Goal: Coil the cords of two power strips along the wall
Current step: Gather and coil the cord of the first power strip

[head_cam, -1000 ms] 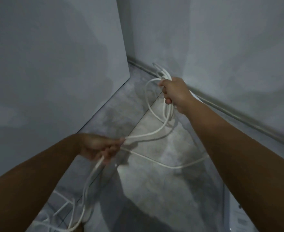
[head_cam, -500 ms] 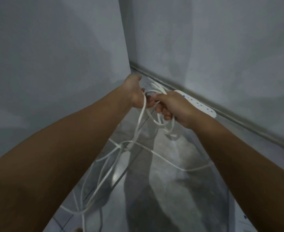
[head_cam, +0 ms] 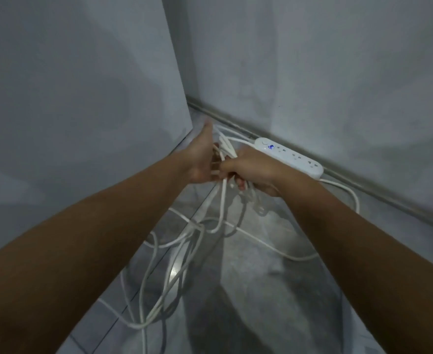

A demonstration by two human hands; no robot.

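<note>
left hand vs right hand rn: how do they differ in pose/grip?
Grip: the right hand is curled round the cord loops; the left hand looks flatter, thumb stretched out, fingers only touching them. Place: the right hand sits close to the power strip; the left hand is nearer the side wall. Both meet at the same loops.

Grey baseboard (head_cam: 378, 196) at the foot of a plain grey wall (head_cam: 312, 60); tiled grey floor (head_cam: 261, 290) with thin grout lines, before the baseboard; flat grey panel (head_cam: 70, 98), upright, left of the baseboard's far end.
</note>
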